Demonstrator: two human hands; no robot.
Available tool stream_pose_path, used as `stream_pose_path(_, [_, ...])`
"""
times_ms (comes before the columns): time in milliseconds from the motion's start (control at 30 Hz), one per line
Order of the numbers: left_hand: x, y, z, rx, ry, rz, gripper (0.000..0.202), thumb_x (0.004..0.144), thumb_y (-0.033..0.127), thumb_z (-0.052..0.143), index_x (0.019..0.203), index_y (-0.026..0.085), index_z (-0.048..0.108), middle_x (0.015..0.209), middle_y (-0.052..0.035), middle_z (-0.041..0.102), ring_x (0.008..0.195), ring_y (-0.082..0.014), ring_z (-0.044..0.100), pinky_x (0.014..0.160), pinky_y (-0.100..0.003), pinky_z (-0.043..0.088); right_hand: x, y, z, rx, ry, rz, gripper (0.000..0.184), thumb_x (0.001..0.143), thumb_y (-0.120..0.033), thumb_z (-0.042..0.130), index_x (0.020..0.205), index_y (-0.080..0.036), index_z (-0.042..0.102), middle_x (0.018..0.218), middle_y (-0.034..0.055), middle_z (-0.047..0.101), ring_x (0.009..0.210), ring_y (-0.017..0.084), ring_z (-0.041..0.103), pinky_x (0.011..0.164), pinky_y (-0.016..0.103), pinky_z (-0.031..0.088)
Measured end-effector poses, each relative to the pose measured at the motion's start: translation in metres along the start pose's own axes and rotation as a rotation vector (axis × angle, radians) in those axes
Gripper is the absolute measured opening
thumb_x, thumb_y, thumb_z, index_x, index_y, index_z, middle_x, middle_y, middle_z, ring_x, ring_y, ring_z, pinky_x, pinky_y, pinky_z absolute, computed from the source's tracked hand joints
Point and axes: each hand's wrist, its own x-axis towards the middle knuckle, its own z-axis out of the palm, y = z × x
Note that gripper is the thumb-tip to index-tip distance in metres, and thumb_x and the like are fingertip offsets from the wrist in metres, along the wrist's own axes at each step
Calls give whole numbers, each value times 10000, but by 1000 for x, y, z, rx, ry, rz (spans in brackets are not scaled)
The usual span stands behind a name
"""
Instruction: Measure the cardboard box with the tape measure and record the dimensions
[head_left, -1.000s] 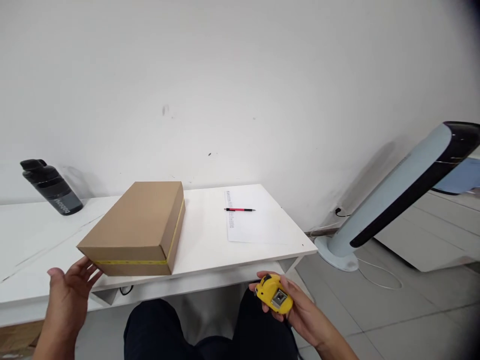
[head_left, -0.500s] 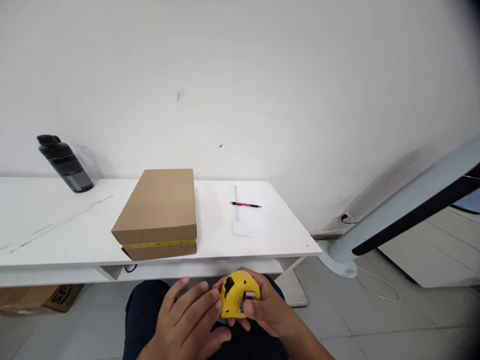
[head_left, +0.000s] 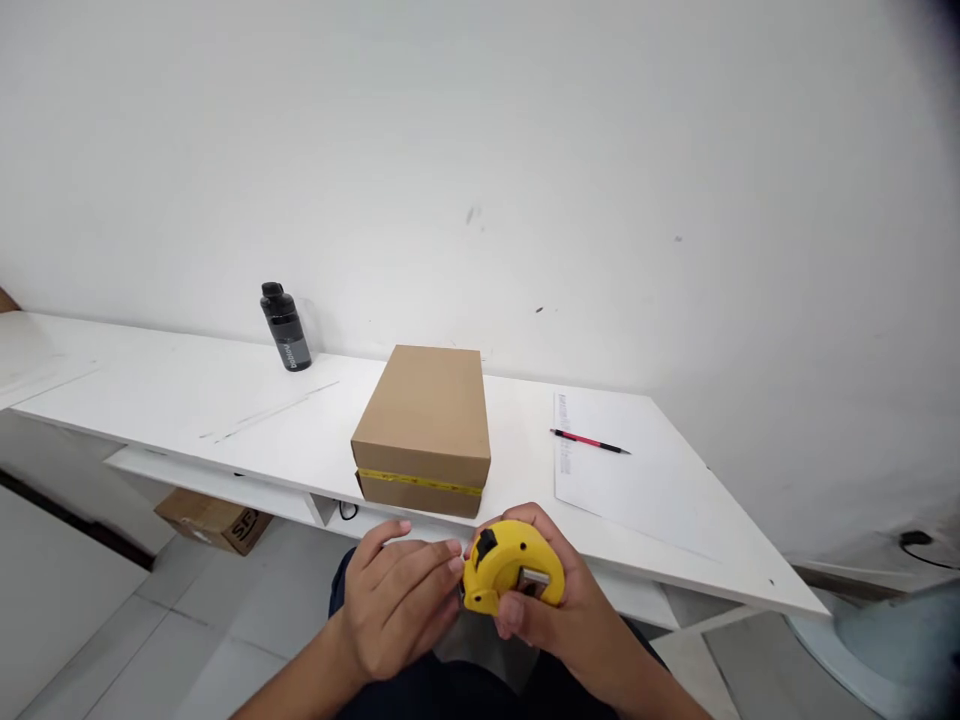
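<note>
Right hand (head_left: 570,610) grips a yellow tape measure (head_left: 512,565) below the white table's front edge (head_left: 660,585), left hand's (head_left: 397,600) curled fingertips touching it, cardboard box (head_left: 424,425) near that edge.

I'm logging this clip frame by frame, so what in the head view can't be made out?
- Tape blade: left hand covers the tape measure mouth.
- Right hand palm: behind the case.
- Print on the paper: too small.
- Bottle label: too small.
- Floor box: partly under the table.
</note>
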Motion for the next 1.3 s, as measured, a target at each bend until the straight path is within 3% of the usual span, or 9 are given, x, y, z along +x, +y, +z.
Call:
stream_pose_path(100, [-4,-2,-7,71,-8,-15,200,896,109,610,1092,138,644,918,-70,781,813,-133,725,997,-363,496,1,-2,11,-92,30,-7,452,719,-421,883,998,-266,563,789,-24,584,641,119,482,556,239,433])
stream_pose_path(200, [-5,-23,-14,177,-20,-44,180,879,109,605,1042,183,626,883,-40,774,786,-134,713,992,-383,491,6,-8,9,-141,42,24,484,705,-410,893,1026,-262,562,832,-16,624,673,129,525,583,244,465])
stream_pose_path(300, [-7,-69,-20,341,50,-155,281,830,116,634,1074,241,568,927,-24,763,832,-165,714,917,-377,522,23,-19,-13,-202,145,-21,510,679,-364,918,1037,-259,571,890,-6,670,722,139,572,609,242,481])
stream_pose_path(400, [-12,-128,-26,477,172,-190,483,800,112,628,1245,227,479,1089,-95,742,967,-221,718,849,-377,544,52,-30,-44,-189,328,-196,471,663,-380,923,978,-240,603,825,-20,662,680,131,573,576,235,453])
stream_pose_path(500, [-18,-174,-30,610,42,-105,462,819,93,619,1254,226,541,1145,-110,739,973,-241,719,837,-374,527,75,-35,-67,-123,412,-317,422,680,-401,904,940,-225,622,789,-26,646,630,121,556,539,236,409])
stream_pose_path(600, [-26,-194,-33,579,-118,-8,384,852,88,612,1201,247,601,1116,-63,757,867,-214,726,782,-350,520,83,-29,-78,-139,442,-327,424,691,-400,893,982,-217,645,814,-14,660,666,132,563,582,254,423])
stream_pose_path(767, [-35,-188,-40,455,-199,-10,394,884,156,604,1256,283,608,1096,-27,764,840,-225,729,751,-377,548,80,-12,-70,-211,377,-279,439,730,-399,860,1072,-234,640,922,-3,681,798,158,595,698,278,468])
stream_pose_path(1000, [-21,-162,-42,257,-355,-149,474,966,266,483,1440,278,470,1294,-105,658,1106,-279,680,859,-418,568,81,-15,-66,-355,345,-209,399,823,-426,775,1132,-249,597,1010,4,656,913,181,612,819,317,490])
stream_pose_path(1300, [-13,-138,-19,312,-277,-118,561,948,236,578,1490,238,431,1247,-133,675,1029,-299,693,836,-415,551,78,-17,-66,-417,336,-200,368,843,-422,750,1127,-259,581,1029,5,647,949,194,613,848,334,494])
